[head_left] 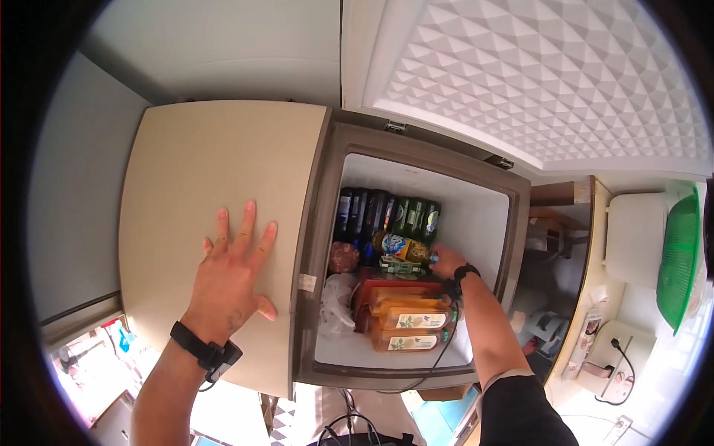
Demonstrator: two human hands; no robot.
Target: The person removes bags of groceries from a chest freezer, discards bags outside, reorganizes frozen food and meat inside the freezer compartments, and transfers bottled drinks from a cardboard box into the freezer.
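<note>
My left hand [234, 271] lies flat with its fingers spread on the closed beige lid [216, 163]. Inside the open chest freezer [316, 245], my right hand [446, 264] has its fingers closed at the blue-capped end of a bottle with a blue and yellow label [401, 247]. This bottle lies on its side. Behind it are several dark bottles [361, 212] and green bottles [413, 217]. Nearer to me lie orange bottles with white labels [416, 320], beside a white plastic bag [337, 303] and a pinkish packet [343, 256].
The raised white lid [535, 82] with a patterned inner face stands behind the freezer. On the right are a green basket [678, 260], a wooden-edged shelf unit [584, 260] and a plugged-in cable [625, 364]. A thin black cable hangs from my right wrist.
</note>
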